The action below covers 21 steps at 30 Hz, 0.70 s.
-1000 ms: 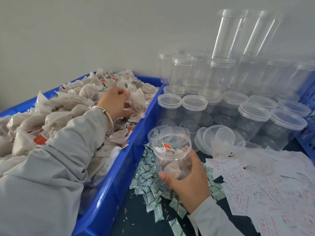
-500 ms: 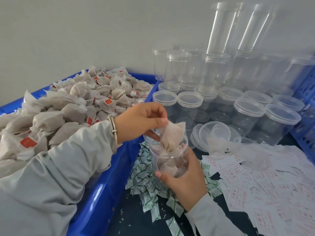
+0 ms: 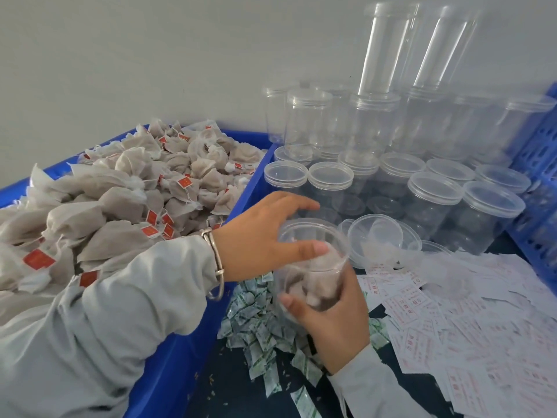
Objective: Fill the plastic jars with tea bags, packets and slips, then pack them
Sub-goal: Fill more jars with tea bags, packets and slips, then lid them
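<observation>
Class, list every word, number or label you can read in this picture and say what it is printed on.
None can be read for certain.
Red tags on the tea bags: print too small.
White slips: red boxed characters, blurred.
Green and white packets: printed pattern, illegible.
Clear jars and blue crate: no text visible.

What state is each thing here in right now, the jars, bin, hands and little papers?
Held jar: lidless, partly filled with tea bags.
Right hand: grips that jar.
Left hand: over the jar's mouth, fingers spread.
Blue bin: heaped with tea bags.
Stacked jars: lidded, empty.
Loose lids: off, piled.
Green packets: loose heap.
Slips: scattered flat.
</observation>
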### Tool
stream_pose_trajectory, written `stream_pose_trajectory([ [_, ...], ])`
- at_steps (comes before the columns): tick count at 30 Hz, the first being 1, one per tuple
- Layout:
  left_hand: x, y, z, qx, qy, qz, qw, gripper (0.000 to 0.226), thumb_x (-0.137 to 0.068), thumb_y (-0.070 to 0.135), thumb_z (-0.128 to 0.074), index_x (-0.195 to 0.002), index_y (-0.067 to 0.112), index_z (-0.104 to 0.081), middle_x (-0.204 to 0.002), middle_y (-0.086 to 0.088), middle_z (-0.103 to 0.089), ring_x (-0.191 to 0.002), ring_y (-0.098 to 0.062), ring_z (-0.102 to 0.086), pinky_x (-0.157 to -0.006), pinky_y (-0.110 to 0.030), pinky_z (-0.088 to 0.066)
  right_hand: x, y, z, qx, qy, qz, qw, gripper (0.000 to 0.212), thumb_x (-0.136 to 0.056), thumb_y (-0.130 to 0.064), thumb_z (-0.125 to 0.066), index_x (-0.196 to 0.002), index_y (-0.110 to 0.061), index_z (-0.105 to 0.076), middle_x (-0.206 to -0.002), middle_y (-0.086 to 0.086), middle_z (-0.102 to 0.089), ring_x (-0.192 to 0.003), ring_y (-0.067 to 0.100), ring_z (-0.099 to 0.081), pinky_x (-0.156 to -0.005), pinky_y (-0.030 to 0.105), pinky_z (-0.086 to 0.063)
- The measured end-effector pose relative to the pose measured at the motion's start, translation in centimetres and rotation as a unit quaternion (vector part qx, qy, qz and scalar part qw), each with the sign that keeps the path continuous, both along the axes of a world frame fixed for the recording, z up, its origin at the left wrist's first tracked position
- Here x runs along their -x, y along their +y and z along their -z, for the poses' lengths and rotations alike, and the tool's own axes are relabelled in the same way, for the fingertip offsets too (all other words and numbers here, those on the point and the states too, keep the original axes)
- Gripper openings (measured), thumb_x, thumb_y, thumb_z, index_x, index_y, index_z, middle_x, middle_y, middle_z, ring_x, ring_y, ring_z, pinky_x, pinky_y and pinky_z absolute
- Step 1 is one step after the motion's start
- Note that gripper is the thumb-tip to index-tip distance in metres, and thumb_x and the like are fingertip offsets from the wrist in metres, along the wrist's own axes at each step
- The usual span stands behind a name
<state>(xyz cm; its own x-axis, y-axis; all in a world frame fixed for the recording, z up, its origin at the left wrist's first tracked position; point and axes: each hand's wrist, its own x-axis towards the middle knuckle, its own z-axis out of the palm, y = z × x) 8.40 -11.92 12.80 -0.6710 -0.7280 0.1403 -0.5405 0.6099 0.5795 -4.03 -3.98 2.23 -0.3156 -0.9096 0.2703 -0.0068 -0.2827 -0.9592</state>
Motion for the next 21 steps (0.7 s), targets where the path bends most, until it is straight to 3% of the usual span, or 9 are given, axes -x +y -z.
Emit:
stream_pose_trajectory([
  [2,0.2,0.3,0.4,-0.082,0.023,0.008,0.996,0.102,-0.055,0.067,-0.063,-0.144,0.035,-0.024,-0.141,0.012,-0.038,-0.126,0.001,-0.040,-0.105,-0.024,-0.037,0.2,0.1,0.0,0.027,0.018,0.035,0.999,0.073,-0.049,-0.012,-0.086,-0.113,-0.023,-0.054,-0.100,-0.018,-0.068,-0.090,-0.006,-0.064,-0.070,0.005,-0.047],
  [4,0.6,0.6,1.0,-0.104,0.016,0.025,0.994,0.114,-0.046,0.065,-0.069,-0.144,0.036,-0.017,-0.136,0.013,-0.045,-0.124,0.004,-0.043,-0.097,-0.014,-0.041,0.6,0.0,-0.2,0.039,0.026,0.032,0.998,0.079,-0.047,-0.022,-0.086,-0.118,-0.017,-0.051,-0.099,-0.014,-0.068,-0.092,-0.008,-0.063,-0.072,0.003,-0.045],
  [6,0.8,0.5,1.5,-0.101,0.053,0.011,0.993,0.111,-0.042,0.065,-0.076,-0.137,0.038,-0.026,-0.124,0.016,-0.053,-0.115,0.009,-0.049,-0.091,-0.010,-0.044,1.5,-0.2,-0.6,0.037,0.045,-0.024,0.998,0.087,-0.047,-0.038,-0.084,-0.123,-0.015,-0.048,-0.104,-0.011,-0.067,-0.098,-0.006,-0.062,-0.076,0.005,-0.046],
  [9,0.7,-0.1,1.5,-0.102,0.124,-0.069,0.985,0.104,-0.037,0.069,-0.076,-0.129,0.037,-0.038,-0.111,0.018,-0.061,-0.104,0.008,-0.057,-0.091,-0.017,-0.046,3.7,-0.8,-1.2,-0.013,0.165,-0.097,0.981,0.101,-0.052,-0.062,-0.079,-0.136,-0.020,-0.043,-0.117,-0.017,-0.063,-0.109,-0.002,-0.058,-0.088,0.009,-0.044],
  [11,0.7,-0.4,1.5,-0.096,0.151,-0.113,0.977,0.101,-0.039,0.067,-0.077,-0.127,0.033,-0.041,-0.108,0.018,-0.061,-0.103,0.006,-0.057,-0.091,-0.019,-0.045,4.7,-1.2,-0.9,-0.066,0.259,-0.077,0.960,0.096,-0.055,-0.059,-0.081,-0.137,-0.029,-0.043,-0.122,-0.019,-0.058,-0.111,-0.007,-0.052,-0.091,0.002,-0.036],
  [13,0.7,-0.7,1.5,-0.075,0.170,-0.149,0.971,0.097,-0.047,0.060,-0.083,-0.129,0.029,-0.041,-0.110,0.020,-0.058,-0.102,0.007,-0.055,-0.086,-0.014,-0.042,4.8,-1.6,0.0,-0.122,0.380,-0.058,0.915,0.083,-0.067,-0.046,-0.081,-0.139,-0.029,-0.043,-0.125,-0.014,-0.052,-0.113,-0.002,-0.047,-0.090,0.000,-0.030],
  [15,0.5,-1.0,1.4,-0.071,0.191,-0.183,0.962,0.087,-0.055,0.052,-0.081,-0.129,0.030,-0.040,-0.110,0.020,-0.056,-0.097,0.009,-0.054,-0.074,-0.007,-0.037,4.6,-1.7,1.0,-0.166,0.491,-0.064,0.853,0.068,-0.079,-0.042,-0.073,-0.139,-0.027,-0.044,-0.129,-0.007,-0.047,-0.121,0.008,-0.043,-0.098,0.012,-0.031],
  [17,0.3,-1.3,1.4,-0.081,0.204,-0.203,0.954,0.078,-0.058,0.049,-0.080,-0.124,0.034,-0.042,-0.108,0.020,-0.055,-0.096,0.008,-0.054,-0.069,-0.008,-0.036,4.3,-1.8,1.6,-0.186,0.534,-0.066,0.822,0.054,-0.084,-0.044,-0.066,-0.134,-0.028,-0.053,-0.125,-0.006,-0.047,-0.120,0.012,-0.043,-0.102,0.022,-0.033],
  [21,0.5,-1.2,1.4,-0.092,0.198,-0.190,0.957,0.065,-0.056,0.046,-0.084,-0.108,0.043,-0.043,-0.106,0.019,-0.054,-0.096,0.004,-0.056,-0.073,-0.009,-0.037,3.8,-1.6,1.7,-0.178,0.548,-0.037,0.817,0.033,-0.090,-0.040,-0.058,-0.121,-0.030,-0.064,-0.111,-0.005,-0.052,-0.112,0.017,-0.045,-0.094,0.025,-0.036],
])
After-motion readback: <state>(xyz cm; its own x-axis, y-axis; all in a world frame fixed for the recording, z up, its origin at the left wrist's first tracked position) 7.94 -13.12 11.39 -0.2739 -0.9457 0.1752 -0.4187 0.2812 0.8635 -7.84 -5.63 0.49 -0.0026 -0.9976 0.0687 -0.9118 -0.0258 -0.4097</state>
